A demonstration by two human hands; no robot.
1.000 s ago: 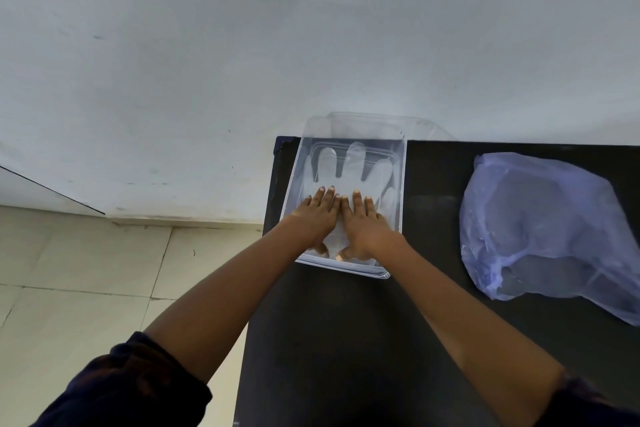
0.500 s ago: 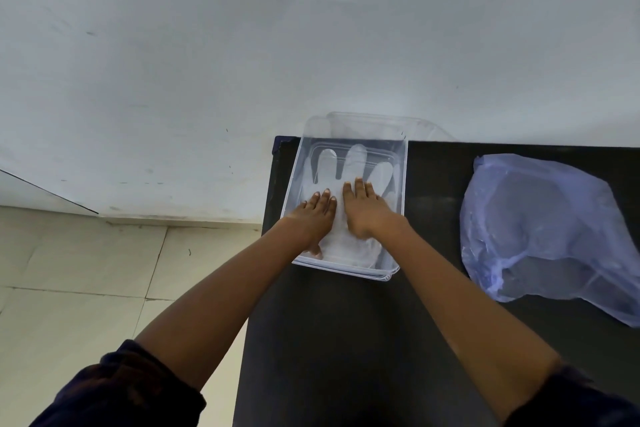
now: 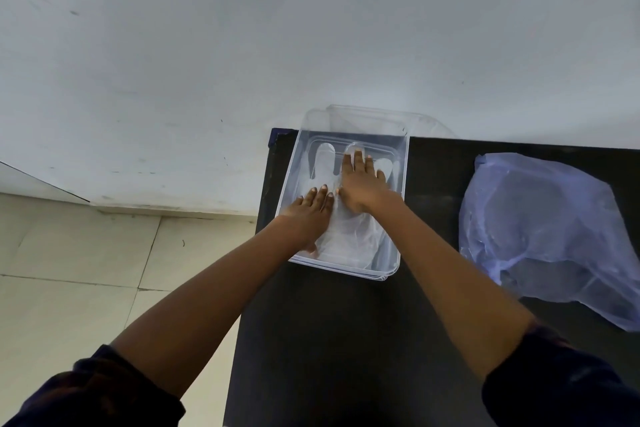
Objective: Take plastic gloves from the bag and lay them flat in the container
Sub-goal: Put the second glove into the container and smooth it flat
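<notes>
A clear plastic container stands at the far left corner of the black table. Inside it lies a translucent plastic glove, spread flat with its fingers pointing away from me. My left hand rests palm down on the glove's near left part, fingers extended. My right hand lies flat further in, over the glove's middle and right fingers. Neither hand grips anything. The pale blue plastic bag sits crumpled on the table to the right, apart from both hands.
The container's clear lid leans behind it against the white wall. The table's left edge drops to a beige tiled floor. Dark sleeves cover my upper arms.
My right hand has slid forward along the glove toward its fingertips. My left hand has stayed nearly in place on the glove's near left part.
</notes>
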